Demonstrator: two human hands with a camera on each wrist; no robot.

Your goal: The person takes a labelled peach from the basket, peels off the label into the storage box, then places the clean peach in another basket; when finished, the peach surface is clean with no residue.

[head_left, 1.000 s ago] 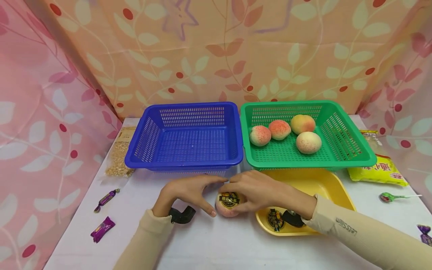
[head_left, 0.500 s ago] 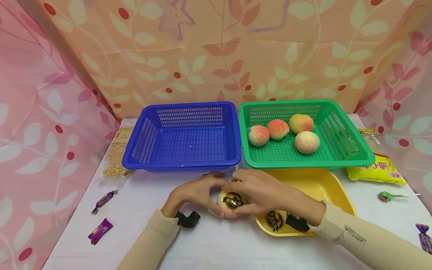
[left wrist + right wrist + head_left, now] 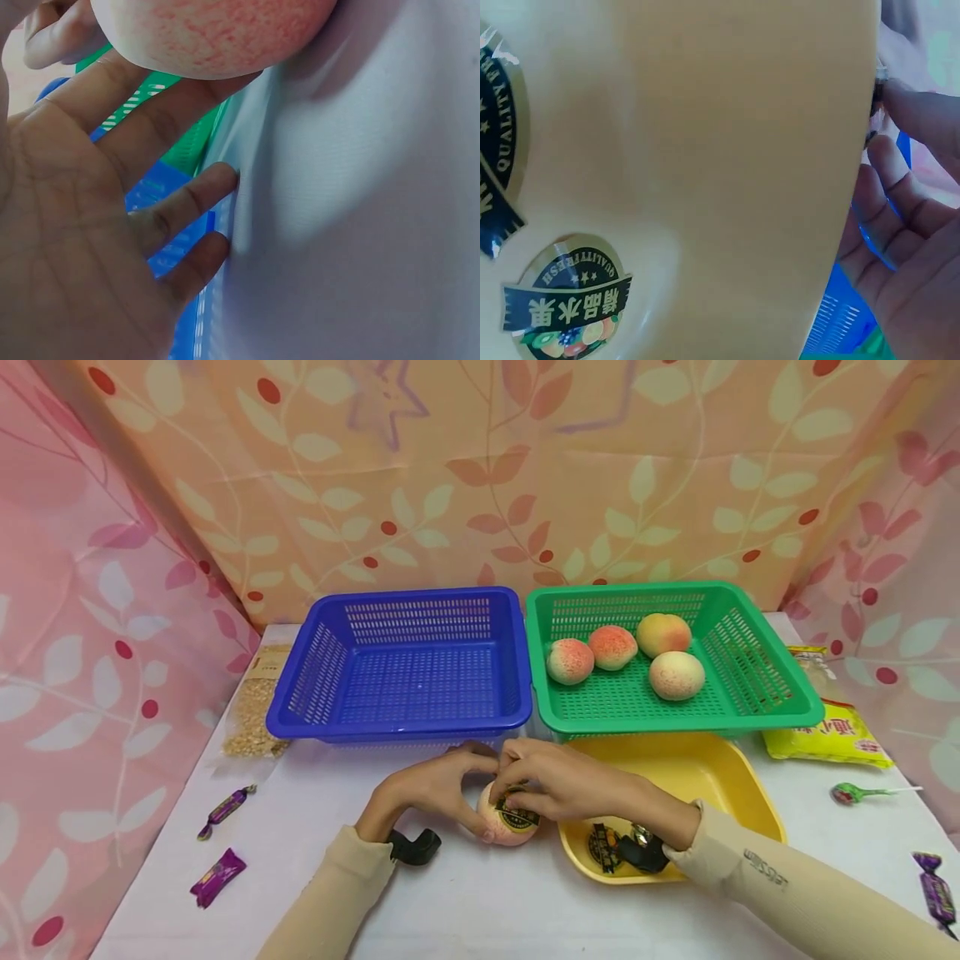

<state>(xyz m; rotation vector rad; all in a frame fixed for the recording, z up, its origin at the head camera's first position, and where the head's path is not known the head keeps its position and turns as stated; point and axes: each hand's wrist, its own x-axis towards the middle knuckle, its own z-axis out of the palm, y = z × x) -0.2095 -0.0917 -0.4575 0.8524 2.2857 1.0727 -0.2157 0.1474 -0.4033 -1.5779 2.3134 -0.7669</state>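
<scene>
A pale pink peach [image 3: 504, 835] with a round black-and-gold fruit sticker [image 3: 522, 819] on its upper side sits on the white tabletop at the centre. My left hand [image 3: 431, 789] holds it from the left, between thumb and fingers; in the left wrist view, fingers pass beneath the peach [image 3: 217, 37] while the ring and little fingers stay spread apart from it. From the right, my right hand [image 3: 573, 781] pinches the sticker's upper edge with thumb and fingertips, covering part of it. The right wrist view has the yellow tray hiding much of the peach.
Right of the peach is a yellow tray [image 3: 738, 777] holding peeled stickers [image 3: 602, 847]. Behind stand a blue basket [image 3: 397, 727] and a green basket [image 3: 675, 724] with several peaches [image 3: 570, 662]. Wrapped candies [image 3: 218, 877], a grain bag [image 3: 258, 710], a yellow packet [image 3: 828, 739] and a lollipop [image 3: 847, 793] lie around.
My left hand has moved right and closed onto the peach. My right fingers have shifted from beside the peach onto its sticker, which is now partly covered.
</scene>
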